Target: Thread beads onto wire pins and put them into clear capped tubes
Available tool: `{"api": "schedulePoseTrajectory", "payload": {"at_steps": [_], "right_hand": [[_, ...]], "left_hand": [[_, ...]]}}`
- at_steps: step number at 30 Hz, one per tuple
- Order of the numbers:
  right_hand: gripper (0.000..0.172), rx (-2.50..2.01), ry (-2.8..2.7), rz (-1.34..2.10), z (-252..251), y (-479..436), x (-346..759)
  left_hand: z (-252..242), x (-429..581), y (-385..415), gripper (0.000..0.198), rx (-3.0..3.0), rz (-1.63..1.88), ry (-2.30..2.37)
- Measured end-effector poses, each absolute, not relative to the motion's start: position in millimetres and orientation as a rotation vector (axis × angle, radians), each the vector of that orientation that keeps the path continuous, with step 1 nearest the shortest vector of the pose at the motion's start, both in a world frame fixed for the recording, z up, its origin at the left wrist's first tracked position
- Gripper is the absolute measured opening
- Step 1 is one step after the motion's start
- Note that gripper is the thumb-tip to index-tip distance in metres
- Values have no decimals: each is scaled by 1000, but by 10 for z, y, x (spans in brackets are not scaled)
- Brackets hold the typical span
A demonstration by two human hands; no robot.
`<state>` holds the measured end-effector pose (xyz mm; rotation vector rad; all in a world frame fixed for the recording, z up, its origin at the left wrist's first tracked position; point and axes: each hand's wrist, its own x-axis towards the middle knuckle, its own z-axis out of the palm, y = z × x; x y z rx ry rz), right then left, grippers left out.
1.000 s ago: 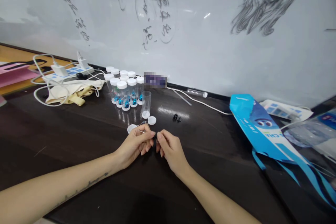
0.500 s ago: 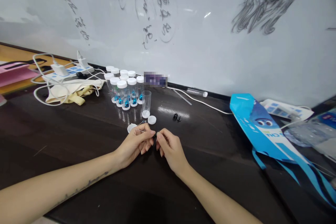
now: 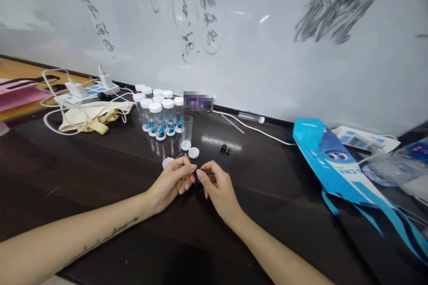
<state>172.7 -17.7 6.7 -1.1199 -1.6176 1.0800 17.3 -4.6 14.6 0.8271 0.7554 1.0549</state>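
Observation:
My left hand (image 3: 176,183) is closed in a pinch around a thin light strand or wire (image 3: 179,166) that runs back over its fingers. Almost touching it, my right hand (image 3: 217,186) pinches at something tiny and dark between the fingertips, too small to name. Just beyond my left hand lies a white cap (image 3: 167,162), partly hidden by the fingers. A second white cap (image 3: 193,153) rests beside an uncapped clear tube (image 3: 187,131) that stands upright. Several small black pieces (image 3: 225,149) lie on the table to the right.
Several capped clear tubes (image 3: 155,118) with blue items inside stand at the back left. Another tube (image 3: 250,118) lies along the whiteboard (image 3: 254,67). White cables and a cream cloth bag (image 3: 96,113) are at left; a blue bag (image 3: 321,156) with straps lies at right.
My right hand's fingertips have shifted slightly toward my left hand's, and the small dark thing between them shows less. My left hand has hardly moved.

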Motion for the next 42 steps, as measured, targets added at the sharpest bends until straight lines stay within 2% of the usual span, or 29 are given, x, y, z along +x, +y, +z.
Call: {"api": "schedulePoseTrajectory", "payload": {"at_steps": [5, 8, 15, 26, 29, 36, 42], "right_hand": [[40, -1110, -1603, 1099, 71, -178, 1725], [41, -1126, -1612, 1085, 72, -181, 1723], [23, -1119, -1613, 1097, 87, -186, 1725], [14, -1090, -1584, 1112, 86, -179, 1715], [19, -1096, -1597, 1133, 86, -181, 1721], [42, -1111, -1624, 1133, 62, -177, 1726], [50, -1131, -1604, 1124, 22, -170, 1723]], "left_hand": [[137, 172, -50, 29, 822, 1046, 763], [129, 170, -47, 29, 823, 1047, 758], [158, 178, -48, 30, 813, 1057, 763], [145, 177, -47, 29, 803, 1054, 765], [149, 175, -52, 29, 812, 1047, 749], [128, 161, -49, 27, 822, 1036, 719], [117, 164, -45, 27, 819, 1043, 712]]}}
